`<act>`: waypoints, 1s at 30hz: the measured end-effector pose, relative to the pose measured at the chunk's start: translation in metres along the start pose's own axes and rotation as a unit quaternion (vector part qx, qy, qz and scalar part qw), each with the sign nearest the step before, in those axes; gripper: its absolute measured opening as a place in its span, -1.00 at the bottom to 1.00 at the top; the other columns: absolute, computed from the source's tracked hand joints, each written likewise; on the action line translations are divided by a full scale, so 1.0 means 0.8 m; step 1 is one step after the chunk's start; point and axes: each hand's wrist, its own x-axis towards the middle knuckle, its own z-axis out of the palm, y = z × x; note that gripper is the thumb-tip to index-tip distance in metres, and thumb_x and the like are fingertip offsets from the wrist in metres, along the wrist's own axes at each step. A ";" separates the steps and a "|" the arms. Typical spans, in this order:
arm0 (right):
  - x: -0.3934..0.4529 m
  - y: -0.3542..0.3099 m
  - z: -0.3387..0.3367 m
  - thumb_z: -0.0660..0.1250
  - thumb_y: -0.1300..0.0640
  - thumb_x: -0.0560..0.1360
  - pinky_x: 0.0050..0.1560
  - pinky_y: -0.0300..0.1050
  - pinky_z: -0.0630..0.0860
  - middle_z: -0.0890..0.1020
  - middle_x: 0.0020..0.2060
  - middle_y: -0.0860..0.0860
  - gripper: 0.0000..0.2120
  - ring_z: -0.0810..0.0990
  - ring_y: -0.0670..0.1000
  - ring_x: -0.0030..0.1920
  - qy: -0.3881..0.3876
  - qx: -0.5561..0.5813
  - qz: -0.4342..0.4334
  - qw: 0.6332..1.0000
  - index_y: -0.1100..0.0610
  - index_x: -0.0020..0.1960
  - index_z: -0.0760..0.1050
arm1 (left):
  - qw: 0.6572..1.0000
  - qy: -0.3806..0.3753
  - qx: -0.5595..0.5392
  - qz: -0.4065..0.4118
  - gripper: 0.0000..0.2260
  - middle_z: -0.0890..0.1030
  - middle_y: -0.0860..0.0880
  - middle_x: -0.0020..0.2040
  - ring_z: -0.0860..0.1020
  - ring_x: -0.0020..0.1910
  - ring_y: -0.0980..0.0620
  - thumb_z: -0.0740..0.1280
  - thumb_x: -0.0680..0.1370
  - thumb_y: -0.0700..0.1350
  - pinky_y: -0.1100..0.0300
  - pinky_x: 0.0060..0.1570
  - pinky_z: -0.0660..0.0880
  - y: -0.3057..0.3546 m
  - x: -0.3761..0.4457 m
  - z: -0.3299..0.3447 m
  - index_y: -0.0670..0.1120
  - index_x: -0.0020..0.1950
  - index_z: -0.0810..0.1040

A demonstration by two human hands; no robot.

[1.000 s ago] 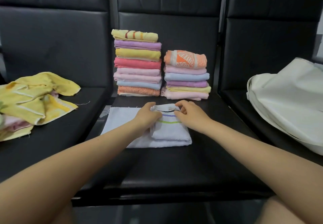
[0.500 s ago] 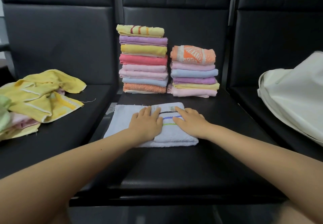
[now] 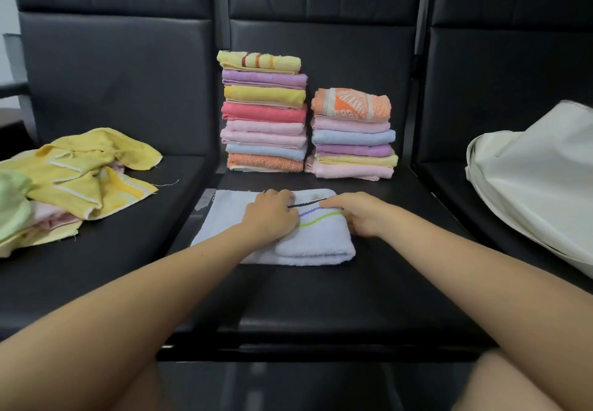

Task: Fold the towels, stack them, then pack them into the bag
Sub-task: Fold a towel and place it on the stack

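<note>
Head view: left hand (image 3: 271, 216) and right hand (image 3: 359, 215) press flat on the white towel (image 3: 316, 243), well short of the seat's front edge (image 3: 321, 324).

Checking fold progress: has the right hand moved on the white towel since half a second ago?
Yes. The right hand has slid rightward along the white towel, from over the coloured stripes to the towel's right edge, away from the left hand.
</note>
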 end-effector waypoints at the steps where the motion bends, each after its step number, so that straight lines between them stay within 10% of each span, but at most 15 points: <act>1: -0.003 0.000 0.000 0.43 0.21 0.47 -0.26 -0.16 0.57 0.65 -0.08 0.10 -0.75 0.63 0.03 -0.16 -0.017 0.005 0.016 1.000 0.19 0.13 0.53 | 1.000 0.001 -0.002 -0.001 -0.63 0.42 -0.15 0.34 0.37 0.31 -0.15 0.17 0.60 -0.03 -0.01 0.27 0.35 0.001 0.001 0.001 -0.01 0.41 0.37; 6: -0.005 -0.005 0.005 0.31 0.28 0.50 0.02 -0.06 0.59 0.65 0.04 0.15 -0.79 0.65 0.11 0.03 0.001 0.058 -0.011 0.998 0.23 0.11 0.57 | 0.996 0.024 -0.082 -0.004 -0.58 0.36 -0.18 0.40 0.27 0.41 -0.19 0.19 0.60 -0.07 0.00 0.36 0.26 0.009 0.008 -0.006 -0.04 0.47 0.33; 9: -0.016 -0.027 0.003 0.23 0.33 0.51 -0.22 -0.21 0.55 0.62 -0.22 0.14 -0.87 0.60 0.07 -0.19 0.024 0.093 -0.085 0.992 0.25 -0.16 0.53 | 0.971 0.069 -0.226 -0.049 -0.67 0.50 -0.11 0.26 0.45 0.25 -0.13 0.18 0.59 -0.11 0.03 0.24 0.41 0.007 0.016 -0.020 -0.06 0.35 0.47; 13: -0.025 -0.048 0.014 0.19 0.28 0.55 -0.28 -0.25 0.54 0.59 -0.29 0.13 -0.85 0.59 0.04 -0.28 -0.026 0.179 -0.138 0.974 0.26 -0.14 0.49 | 0.826 0.002 -0.526 -0.201 -0.78 0.57 -0.10 -0.01 0.53 -0.20 -0.04 0.12 0.64 -0.10 0.15 -0.30 0.53 0.009 0.011 -0.036 -0.13 0.15 0.51; 17: -0.033 -0.048 0.042 0.19 0.24 0.59 -0.24 -0.16 0.57 0.60 -0.24 0.21 -0.90 0.60 0.11 -0.26 -0.118 0.207 -0.088 0.967 0.26 0.03 0.44 | 0.724 -0.096 -0.643 -0.229 -0.61 0.65 -0.19 0.00 0.61 -0.16 -0.08 0.09 0.64 0.07 0.14 -0.24 0.55 -0.005 0.008 -0.040 -0.18 0.09 0.56; 24: -0.011 -0.033 0.054 0.30 0.21 0.55 -0.30 -0.15 0.46 0.49 -0.28 0.08 -0.94 0.48 -0.01 -0.32 0.041 -0.024 -0.136 0.990 0.21 -0.06 0.47 | 0.853 -0.013 -0.472 -0.222 -0.77 0.62 -0.17 0.10 0.58 -0.03 -0.09 0.32 0.57 -0.12 0.11 -0.04 0.53 -0.023 0.015 -0.040 -0.22 0.15 0.55; 30: 0.011 -0.002 0.064 0.43 -0.23 0.39 0.13 0.00 0.52 0.48 0.27 0.07 -0.23 0.53 0.08 0.21 0.083 -0.354 -0.123 0.923 0.22 0.38 0.27 | 0.977 0.051 -0.160 -0.131 -0.76 0.53 -0.15 0.13 0.47 0.01 -0.08 0.12 0.64 -0.10 0.11 -0.06 0.33 -0.041 0.011 -0.033 -0.23 0.17 0.43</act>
